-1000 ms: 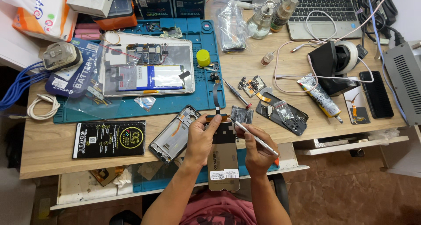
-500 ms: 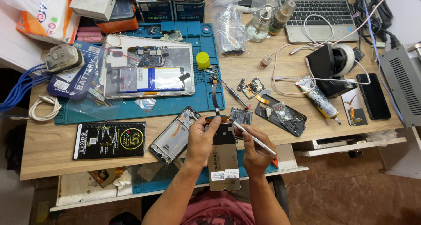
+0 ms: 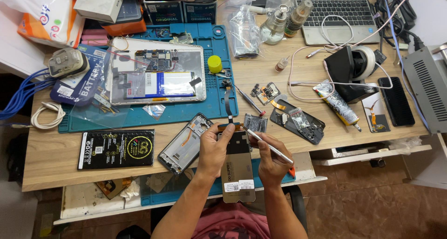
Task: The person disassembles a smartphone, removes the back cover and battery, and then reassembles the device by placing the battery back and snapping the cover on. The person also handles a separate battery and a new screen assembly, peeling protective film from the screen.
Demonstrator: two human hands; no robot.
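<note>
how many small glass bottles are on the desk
2: a round clear glass bottle and a taller brown-tinted glass bottle, side by side just left of the silver laptop at the far edge. Clutter may hide others.

Opened tablet [image 3: 157, 76] on work mat [image 3: 205, 109], desk's left half; laptop [image 3: 339, 13] at far right edge; phone frame [image 3: 185, 143] near front edge.

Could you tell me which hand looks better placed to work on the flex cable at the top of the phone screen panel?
Probably the right hand: it holds the tweezers, tips near the flex cable. The left hand grips the phone screen panel, steadying it.
</note>
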